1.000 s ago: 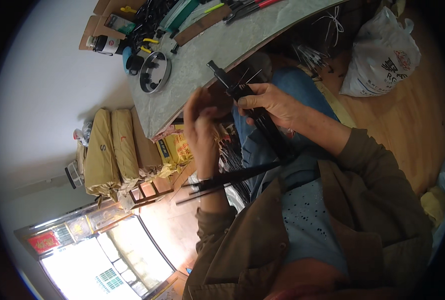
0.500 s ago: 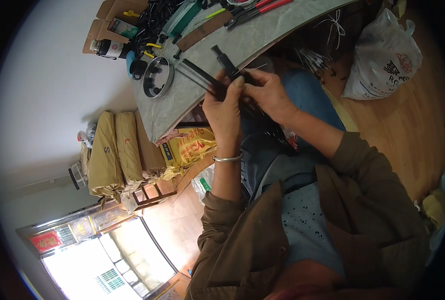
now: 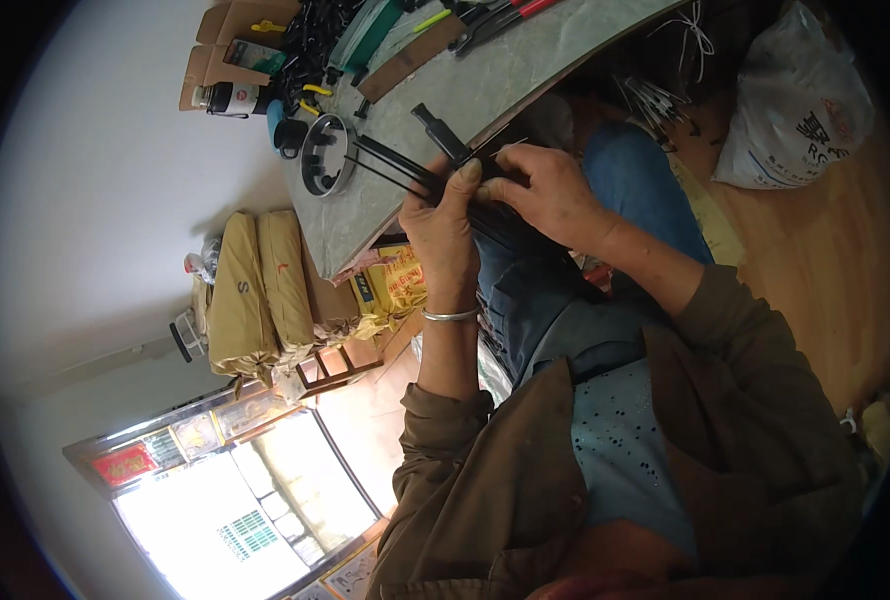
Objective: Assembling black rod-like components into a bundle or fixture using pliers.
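Note:
Close to the table's edge, both my hands work on one black rod assembly. A thick black tube (image 3: 440, 132) with a narrower end sticks up from it, and several thin black rods (image 3: 390, 160) point toward the table. My left hand (image 3: 445, 235) is wrapped round the thin rods, its thumb pressed near the base of the tube. My right hand (image 3: 562, 200) pinches the assembly just beside that thumb, fingers curled. The exact part between the right fingertips is hidden. Dark lengths of the assembly run down over my lap.
On the grey table (image 3: 525, 75) are a round metal dish (image 3: 348, 170) with black pieces, a wooden strip (image 3: 405, 68), red-handled pliers (image 3: 500, 25) and a heap of black parts (image 3: 315, 50). A white plastic bag (image 3: 790, 110) stands on the floor at right, near thin rods (image 3: 653, 100).
The view has shifted, so the surroundings sit further right. Near my left hand, the thin rods show more spread apart. Both hands stay together on the assembly.

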Demonstrator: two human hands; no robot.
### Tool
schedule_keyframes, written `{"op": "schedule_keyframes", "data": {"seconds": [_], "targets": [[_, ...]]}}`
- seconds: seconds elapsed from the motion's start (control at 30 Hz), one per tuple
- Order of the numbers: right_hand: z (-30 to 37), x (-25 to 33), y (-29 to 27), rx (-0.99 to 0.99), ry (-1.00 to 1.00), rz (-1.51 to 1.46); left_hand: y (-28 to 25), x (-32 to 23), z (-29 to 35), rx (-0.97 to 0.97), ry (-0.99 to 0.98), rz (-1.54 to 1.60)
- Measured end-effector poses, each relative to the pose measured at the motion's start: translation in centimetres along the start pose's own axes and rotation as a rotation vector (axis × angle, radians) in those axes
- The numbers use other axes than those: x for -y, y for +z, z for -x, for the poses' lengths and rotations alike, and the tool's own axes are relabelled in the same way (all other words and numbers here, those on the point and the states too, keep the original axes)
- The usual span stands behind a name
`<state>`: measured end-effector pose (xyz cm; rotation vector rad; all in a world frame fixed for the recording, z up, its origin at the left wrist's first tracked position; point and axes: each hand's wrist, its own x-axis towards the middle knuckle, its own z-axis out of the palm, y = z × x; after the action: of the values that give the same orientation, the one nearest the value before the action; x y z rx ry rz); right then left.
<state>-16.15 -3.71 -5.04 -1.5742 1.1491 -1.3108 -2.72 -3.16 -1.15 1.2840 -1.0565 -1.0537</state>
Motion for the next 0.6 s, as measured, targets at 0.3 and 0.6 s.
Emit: {"op": "schedule_keyframes", "data": {"seconds": [0.3,0.6], "targets": [[-1.3,-0.9,-2.2,0.374,0.344,-0.264,-0.2,0.4,0.9,0.035,0.074,0.035],[-1.5,-2.0,-1.6,0.542,0.578,-0.65,-0.4,-0.3,2.2,0.08,0.08,0.071]]}}
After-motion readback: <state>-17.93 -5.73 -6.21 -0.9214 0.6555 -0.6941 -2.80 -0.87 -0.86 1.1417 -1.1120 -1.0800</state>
